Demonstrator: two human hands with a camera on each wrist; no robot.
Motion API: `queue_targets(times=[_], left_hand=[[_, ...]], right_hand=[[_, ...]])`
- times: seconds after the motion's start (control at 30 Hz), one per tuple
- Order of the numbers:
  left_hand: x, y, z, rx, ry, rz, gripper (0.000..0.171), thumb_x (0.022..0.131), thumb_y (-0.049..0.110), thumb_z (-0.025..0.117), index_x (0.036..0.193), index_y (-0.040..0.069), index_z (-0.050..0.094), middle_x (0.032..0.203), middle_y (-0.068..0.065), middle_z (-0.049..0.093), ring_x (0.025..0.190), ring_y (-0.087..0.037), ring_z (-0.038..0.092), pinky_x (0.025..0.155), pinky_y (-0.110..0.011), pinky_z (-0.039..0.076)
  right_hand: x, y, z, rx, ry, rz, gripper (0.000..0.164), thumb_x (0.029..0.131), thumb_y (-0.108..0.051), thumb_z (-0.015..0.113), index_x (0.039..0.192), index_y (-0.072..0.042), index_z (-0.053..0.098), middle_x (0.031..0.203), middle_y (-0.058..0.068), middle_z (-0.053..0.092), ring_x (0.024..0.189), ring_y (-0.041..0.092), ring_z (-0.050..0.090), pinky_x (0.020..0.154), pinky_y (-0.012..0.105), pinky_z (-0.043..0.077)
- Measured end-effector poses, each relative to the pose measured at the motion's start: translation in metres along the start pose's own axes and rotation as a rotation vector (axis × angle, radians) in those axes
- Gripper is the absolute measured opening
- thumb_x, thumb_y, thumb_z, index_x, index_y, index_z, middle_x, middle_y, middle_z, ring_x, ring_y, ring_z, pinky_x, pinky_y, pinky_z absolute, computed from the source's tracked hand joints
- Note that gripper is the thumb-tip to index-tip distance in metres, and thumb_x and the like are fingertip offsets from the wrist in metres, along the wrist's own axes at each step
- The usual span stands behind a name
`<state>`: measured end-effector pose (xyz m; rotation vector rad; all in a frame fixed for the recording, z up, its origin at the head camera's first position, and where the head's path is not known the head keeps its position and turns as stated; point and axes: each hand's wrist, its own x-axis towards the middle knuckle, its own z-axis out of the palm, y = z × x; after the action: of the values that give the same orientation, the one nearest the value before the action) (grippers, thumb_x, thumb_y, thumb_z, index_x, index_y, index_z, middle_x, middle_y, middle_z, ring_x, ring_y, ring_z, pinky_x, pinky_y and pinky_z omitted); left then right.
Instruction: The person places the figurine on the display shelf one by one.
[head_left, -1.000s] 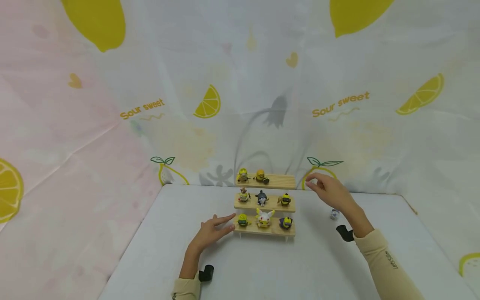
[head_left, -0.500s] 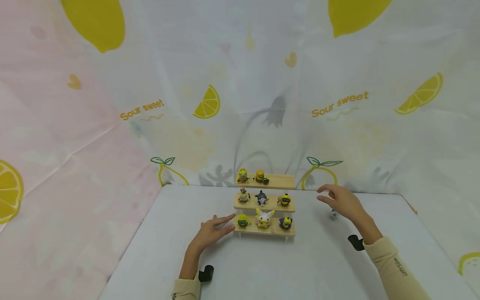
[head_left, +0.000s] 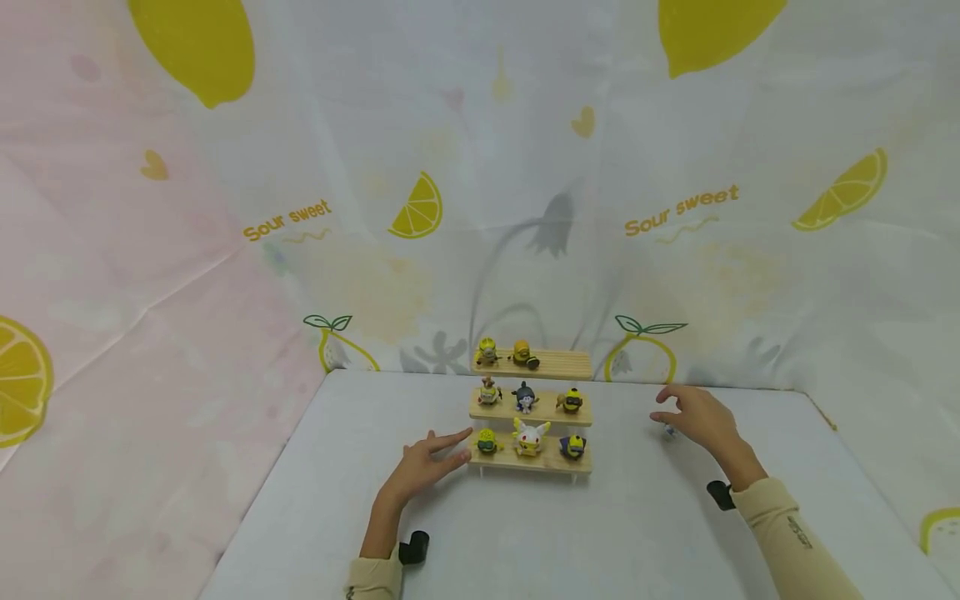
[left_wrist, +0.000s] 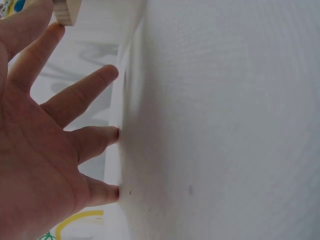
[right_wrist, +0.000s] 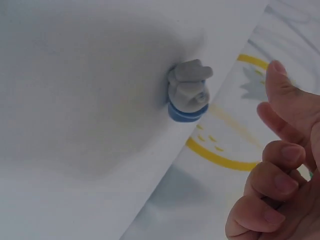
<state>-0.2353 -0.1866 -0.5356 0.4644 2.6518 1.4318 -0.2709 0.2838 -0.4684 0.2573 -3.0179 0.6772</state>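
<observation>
A small white-and-blue figurine stands on the white tabletop at the right; in the head view the right hand partly covers it. My right hand hovers beside and above it, holding nothing. Its thumb and index finger are spread apart, while the other fingers are loosely bent. At the left end of a three-tier wooden display stand, my left hand has its fingers stretched out. One fingertip touches the stand's wooden corner, and the lower fingers rest on the tabletop.
Small figurines sit on every tier, among them a white one with yellow ears at the front middle. Two yellow figurines occupy the top tier, whose right part is bare wood. A lemon-print cloth hangs behind the table.
My right hand has moved right and down, from beside the stand's top tier to the figurine on the table. The left hand has kept its place.
</observation>
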Motion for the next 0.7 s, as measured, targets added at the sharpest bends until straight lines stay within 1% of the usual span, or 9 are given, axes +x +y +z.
queue_targets(times=[0.1, 0.2, 0.33, 0.43, 0.57, 0.7], left_hand=[[0.0, 0.0, -0.001, 0.007, 0.001, 0.003, 0.044, 0.094, 0.042, 0.067, 0.135, 0.026, 0.063, 0.132, -0.005, 0.062, 0.138, -0.055, 0.02, 0.097, -0.08, -0.013], [-0.001, 0.001, -0.001, 0.011, -0.002, 0.0, 0.045, 0.094, 0.043, 0.067, 0.136, 0.026, 0.063, 0.132, -0.004, 0.061, 0.139, -0.055, 0.019, 0.097, -0.079, -0.012], [-0.001, 0.0, -0.001, 0.013, -0.006, -0.003, 0.045, 0.094, 0.043, 0.067, 0.136, 0.025, 0.063, 0.132, -0.004, 0.062, 0.139, -0.055, 0.019, 0.097, -0.08, -0.012], [-0.001, -0.001, -0.001, 0.014, -0.002, 0.001, 0.045, 0.094, 0.043, 0.067, 0.136, 0.025, 0.063, 0.132, -0.005, 0.062, 0.139, -0.055, 0.019, 0.097, -0.08, -0.012], [-0.001, 0.0, -0.001, 0.008, -0.004, -0.002, 0.045, 0.094, 0.043, 0.067, 0.135, 0.026, 0.064, 0.132, -0.006, 0.062, 0.139, -0.055, 0.02, 0.098, -0.08, -0.012], [-0.001, 0.002, -0.001, 0.001, -0.01, -0.007, 0.045, 0.094, 0.044, 0.067, 0.135, 0.026, 0.063, 0.133, -0.006, 0.061, 0.139, -0.055, 0.02, 0.097, -0.079, -0.012]], right_hand=[[0.0, 0.004, 0.002, -0.023, -0.004, 0.047, 0.036, 0.085, -0.032, 0.078, 0.105, -0.004, 0.068, 0.093, 0.016, 0.065, 0.075, 0.026, 0.059, 0.054, 0.036, 0.045], [0.001, 0.007, 0.004, -0.049, -0.018, 0.093, 0.041, 0.084, -0.035, 0.079, 0.103, -0.002, 0.067, 0.087, 0.013, 0.065, 0.067, 0.021, 0.054, 0.051, 0.034, 0.042], [0.002, 0.01, 0.005, -0.07, -0.058, 0.145, 0.048, 0.083, -0.042, 0.078, 0.099, 0.002, 0.066, 0.085, 0.013, 0.065, 0.064, 0.02, 0.053, 0.052, 0.034, 0.043], [0.005, 0.012, 0.005, -0.089, -0.103, 0.169, 0.048, 0.084, -0.044, 0.077, 0.094, 0.002, 0.067, 0.084, 0.012, 0.065, 0.065, 0.021, 0.054, 0.053, 0.035, 0.045], [0.009, 0.014, 0.006, -0.11, -0.156, 0.185, 0.046, 0.085, -0.045, 0.076, 0.087, 0.0, 0.068, 0.078, 0.009, 0.063, 0.065, 0.021, 0.054, 0.054, 0.035, 0.045], [0.01, 0.014, 0.007, -0.122, -0.175, 0.203, 0.044, 0.086, -0.045, 0.075, 0.077, -0.003, 0.063, 0.07, 0.005, 0.057, 0.063, 0.019, 0.051, 0.054, 0.033, 0.041]])
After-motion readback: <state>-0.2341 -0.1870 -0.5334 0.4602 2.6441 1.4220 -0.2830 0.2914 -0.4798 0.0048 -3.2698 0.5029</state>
